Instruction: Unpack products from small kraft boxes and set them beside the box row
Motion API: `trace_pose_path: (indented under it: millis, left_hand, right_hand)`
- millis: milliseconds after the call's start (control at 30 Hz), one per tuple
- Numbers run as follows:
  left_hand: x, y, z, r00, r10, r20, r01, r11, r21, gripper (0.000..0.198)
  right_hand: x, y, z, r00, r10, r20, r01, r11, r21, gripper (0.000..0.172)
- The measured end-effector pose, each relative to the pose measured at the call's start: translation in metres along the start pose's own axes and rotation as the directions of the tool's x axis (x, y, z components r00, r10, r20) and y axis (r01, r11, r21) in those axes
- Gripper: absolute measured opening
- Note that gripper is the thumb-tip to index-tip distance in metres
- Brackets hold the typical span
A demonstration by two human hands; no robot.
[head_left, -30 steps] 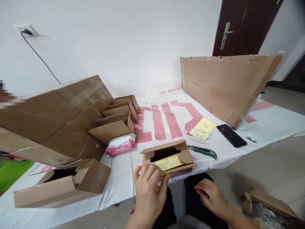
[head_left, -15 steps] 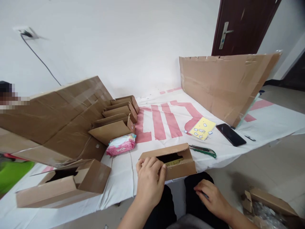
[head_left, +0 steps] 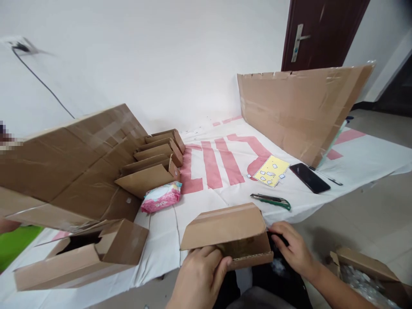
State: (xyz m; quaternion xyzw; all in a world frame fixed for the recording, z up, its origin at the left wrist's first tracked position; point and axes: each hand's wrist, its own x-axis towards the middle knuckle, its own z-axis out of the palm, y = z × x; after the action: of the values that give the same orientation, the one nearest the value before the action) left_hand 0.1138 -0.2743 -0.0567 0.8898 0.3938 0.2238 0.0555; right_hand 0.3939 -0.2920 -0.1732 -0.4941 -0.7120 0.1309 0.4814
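Note:
A small brown cardboard box (head_left: 225, 227) is tipped toward me at the table's near edge, its lid panel facing up. My left hand (head_left: 201, 274) grips its near lower edge, thumb on the front and fingers wrapped underneath. My right hand (head_left: 291, 249) rests at the box's right end with fingers curled against it, over my dark lap. The box's inside is hidden.
A green utility knife (head_left: 271, 200), yellow sticker sheet (head_left: 271, 171) and black phone (head_left: 309, 177) lie on the white-and-red cloth (head_left: 225, 163). A pink wipes pack (head_left: 161, 198), folded boxes (head_left: 154, 161), an open box (head_left: 83, 253) and big cardboard sheets (head_left: 299, 107) surround them. Another carton (head_left: 363, 270) sits on the floor.
The box was pulled off the table edge toward me and tilted up, hiding the yellow item inside. My right hand rose from my lap to the box's right end.

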Motion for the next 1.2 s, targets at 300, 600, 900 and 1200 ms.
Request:
trace_pose_path:
  millis: [300,600,900,1200]
  left_hand:
    - [-0.005,-0.002,0.003,0.998,0.02,0.064,-0.03,0.988,0.152,0.012]
    - [-0.021,-0.013,-0.019,0.995,-0.098,0.01,0.087,0.92,0.381,0.012]
    - [-0.04,-0.022,-0.005,0.988,-0.143,0.053,0.098,0.861,0.499,0.018]
    - [-0.039,-0.031,-0.015,1.0,-0.018,-0.012,0.021,0.941,0.338,0.026]
  right_hand:
    - [0.054,-0.034,-0.004,0.991,-0.126,0.034,0.126,0.992,0.006,0.033]
    - [0.067,-0.033,0.005,0.98,-0.165,0.112,0.183,0.967,-0.177,0.044]
    - [0.084,-0.035,0.002,0.9,-0.346,0.264,0.423,0.835,-0.351,0.063]
    - [0.102,-0.044,-0.003,0.772,-0.483,0.412,0.562,0.822,-0.09,0.042]
